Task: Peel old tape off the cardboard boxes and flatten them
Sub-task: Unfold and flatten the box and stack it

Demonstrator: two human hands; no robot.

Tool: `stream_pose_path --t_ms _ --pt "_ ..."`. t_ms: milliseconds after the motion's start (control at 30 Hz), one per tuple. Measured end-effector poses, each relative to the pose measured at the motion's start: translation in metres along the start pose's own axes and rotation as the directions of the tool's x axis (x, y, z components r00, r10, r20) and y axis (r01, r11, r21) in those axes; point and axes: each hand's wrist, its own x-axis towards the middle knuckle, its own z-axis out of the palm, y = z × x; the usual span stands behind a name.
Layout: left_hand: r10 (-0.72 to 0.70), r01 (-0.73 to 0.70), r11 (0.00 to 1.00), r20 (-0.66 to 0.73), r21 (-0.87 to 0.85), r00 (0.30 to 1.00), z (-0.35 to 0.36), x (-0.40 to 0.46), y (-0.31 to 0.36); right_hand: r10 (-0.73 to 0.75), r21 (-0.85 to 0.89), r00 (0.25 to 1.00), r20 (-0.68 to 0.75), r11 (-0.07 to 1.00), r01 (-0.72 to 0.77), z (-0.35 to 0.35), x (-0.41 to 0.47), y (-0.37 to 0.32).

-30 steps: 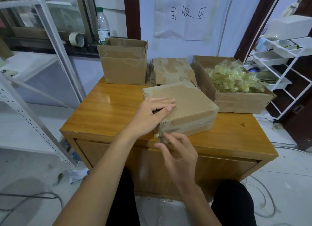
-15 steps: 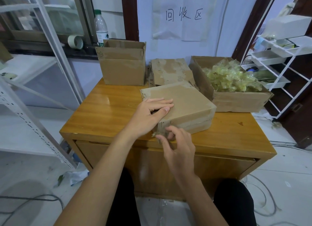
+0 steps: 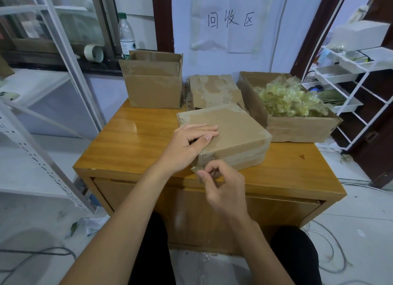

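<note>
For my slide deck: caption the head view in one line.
Left hand steadies a closed cardboard box while the right hand pinches tape at its near corner.

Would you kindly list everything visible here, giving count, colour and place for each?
Closed cardboard box: one, brown, front middle of the table, under the left hand.
Tape strip: one, yellowish, lifting off that box's near corner.
Open cardboard box: one, brown, back left.
Flattened cardboard: a stack, brown, back middle.
Box of peeled tape: one, brown, back right, with a yellowish heap.
Table: one, orange-brown wood.
Water bottle: one, clear, windowsill.
Tape roll: one, pale, windowsill.
Paper sign: one, white, wall.
Shelf rack: one, white, right.
Left hand: rests on the closed box.
Right hand: pinches the tape strip.
</note>
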Motion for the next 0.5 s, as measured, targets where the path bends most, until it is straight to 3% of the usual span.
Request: stream_pose_path --t_ms 133,233,500 --pt "0.005 -0.005 1.0 -0.013 0.006 1.0 0.0 -0.001 -0.001 0.062 0.122 0.997 0.035 0.99 -0.066 -0.004 -0.001 -0.005" --pt "0.006 -0.006 1.0 -0.009 0.006 1.0 0.0 -0.001 0.0 0.057 0.118 0.998 0.008 0.991 -0.058 -0.004 -0.004 -0.005" --pt "-0.008 0.008 1.0 0.017 0.02 1.0 -0.001 0.001 0.002 0.056 -0.052 0.958 -0.28 0.996 -0.073 0.044 -0.022 -0.025"
